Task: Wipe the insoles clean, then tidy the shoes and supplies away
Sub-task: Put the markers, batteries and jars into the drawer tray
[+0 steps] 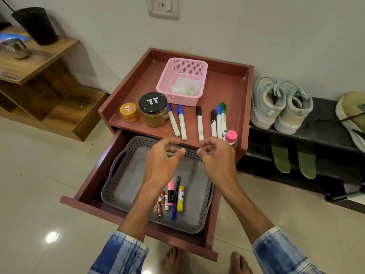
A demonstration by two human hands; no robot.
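Both hands are free on my feed. The left hand [165,157] and right hand [217,155] hover side by side over the far end of the open drawer [88,175], fingers loosely curled, gripping nothing.

Below them is a grey perforated tray [122,186]. At its near end are red batteries [159,208], a white marker [166,201] printed "Heybright", a blue pen [174,210] and a yellow glue stick [180,197].

On the maroon cabinet top [227,91], past the hands:
- six whiteboard markers [199,123], print too small to read
- a jar [153,109] with "TT" on its black lid
- a small yellow jar [129,112], label unreadable
- a pink basket [182,95] with white wipes in it
- a pink-capped bottle [230,136] just beside the right hand

To the right stands a black rack [325,119]. The pale sneakers [266,103] sit on top, and the two green insoles [280,157] lean on the shelf below.

The floor [39,175] is cream tile. The white wall has a socket [164,6], and there's a wooden shelf [39,56] on the left.
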